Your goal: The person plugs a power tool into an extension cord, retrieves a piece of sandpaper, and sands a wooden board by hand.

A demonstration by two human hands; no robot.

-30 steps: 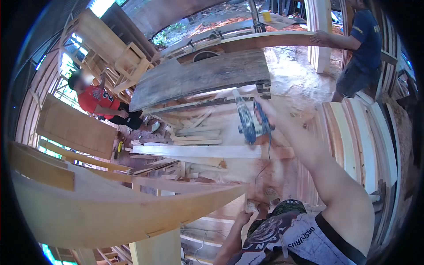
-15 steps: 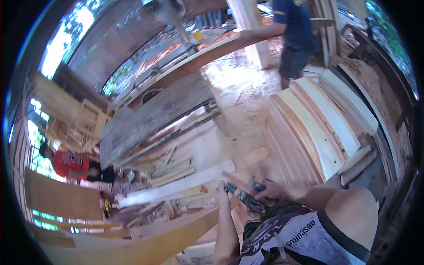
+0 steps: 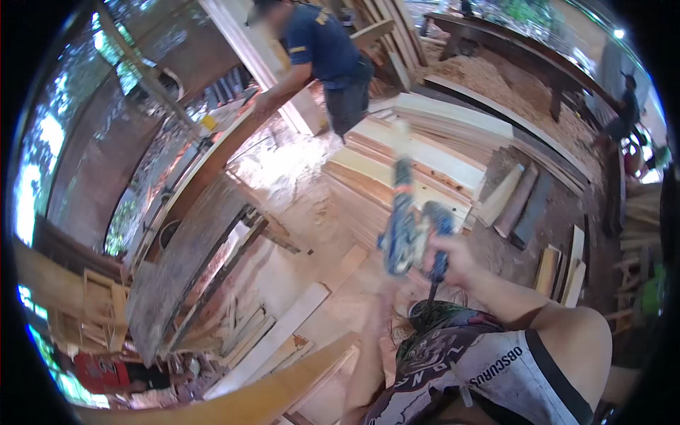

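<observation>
A power tool (image 3: pixel 402 237) with a long nose pointing up and away is gripped by my right hand (image 3: pixel 453 258), fingers wrapped round its handle. Its dark cord hangs down toward my clothing. My left hand (image 3: pixel 386 301) is low and to the left of the tool, blurred, and its fingers cannot be made out. Below and left of it lies the tip of a curved wooden board (image 3: pixel 283 372). Beyond the tool is a stack of planks (image 3: pixel 368 166).
A worn saw table (image 3: pixel 188 255) stands at the left. Behind it a person in a blue shirt (image 3: pixel 322 46) holds a long board (image 3: pixel 219 152). A person in red (image 3: pixel 99 372) is at lower left. Scrap wood (image 3: pixel 244 333) litters the floor; another person (image 3: pixel 627 106) is far right.
The view has swung right. The power tool dropped near my left hand half a second ago and is now raised again, pointing up. My left hand has moved away from its nose.
</observation>
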